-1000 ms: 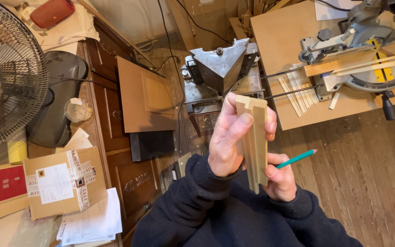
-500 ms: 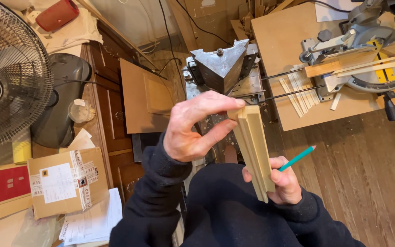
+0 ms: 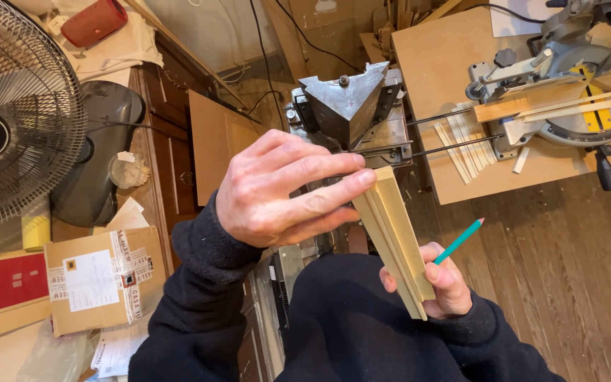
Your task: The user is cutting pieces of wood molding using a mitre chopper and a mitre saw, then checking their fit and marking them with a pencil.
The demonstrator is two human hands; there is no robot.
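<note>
My right hand (image 3: pixel 441 283) grips the lower end of a pale strip of wooden moulding (image 3: pixel 394 233) and also holds a teal pencil (image 3: pixel 461 240) that sticks out to the upper right. The moulding slants up to the left in front of my chest. My left hand (image 3: pixel 281 191) reaches across with two fingertips resting on the moulding's upper end. Just beyond that end stands a grey metal mitre trimmer (image 3: pixel 344 106) with a V-shaped block.
A mitre saw (image 3: pixel 574 85) sits on a board table (image 3: pixel 447 71) at the upper right, with thin wood strips (image 3: pixel 464 138) beside it. A fan (image 3: pixel 8 120), a cardboard parcel (image 3: pixel 100 276) and a wooden cabinet (image 3: pixel 171 141) are on the left. Plank floor lies at the right.
My left hand has let go of the moulding's middle, moved left and up, and now touches only its top end with its fingertips. The moulding has tilted more to the left.
</note>
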